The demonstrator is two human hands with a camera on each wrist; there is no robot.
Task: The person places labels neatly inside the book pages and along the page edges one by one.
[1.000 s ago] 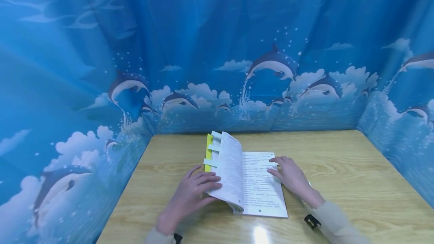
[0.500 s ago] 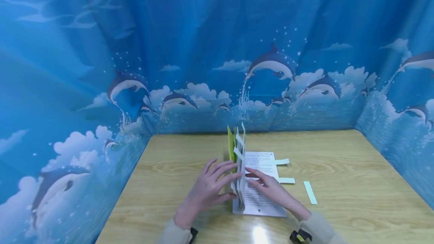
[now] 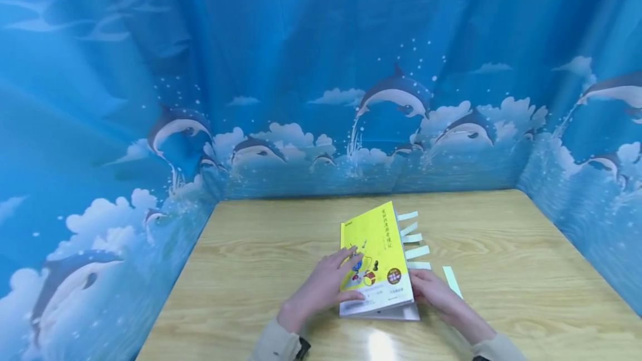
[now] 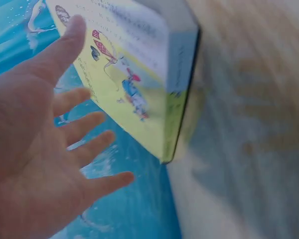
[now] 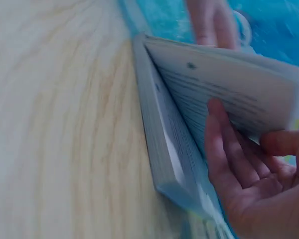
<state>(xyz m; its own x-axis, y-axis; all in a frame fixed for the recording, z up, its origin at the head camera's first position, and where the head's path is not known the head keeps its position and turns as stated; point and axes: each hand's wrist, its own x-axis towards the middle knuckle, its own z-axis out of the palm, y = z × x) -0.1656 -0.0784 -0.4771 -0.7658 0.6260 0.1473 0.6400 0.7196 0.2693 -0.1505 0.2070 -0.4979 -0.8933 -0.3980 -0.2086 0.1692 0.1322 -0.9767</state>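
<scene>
A thick yellow-covered book (image 3: 368, 238) lies on the table, its front cover and a block of pages tilted up over the lower pages. Spread fingers of my left hand (image 3: 326, 280) lie over the cover's lower left; in the left wrist view that palm faces the book (image 4: 124, 74) near its spine. At the right edge is my right hand (image 3: 435, 293). The right wrist view has its fingers (image 5: 226, 144) inside the gap, against a printed page (image 5: 229, 82), thumb at the page edge. Several pale green sticky tabs (image 3: 417, 252) stick out on the right.
A loose pale green strip (image 3: 452, 280) lies on the wooden table (image 3: 261, 238), just right of the book and close to my right hand. A blue dolphin-print curtain (image 3: 301, 71) surrounds the table at the back and sides.
The raised pages and yellow cover have swung from left to right over the lower pages, so the front cover now faces up. Both hands have followed, the right moving to the book's right edge.
</scene>
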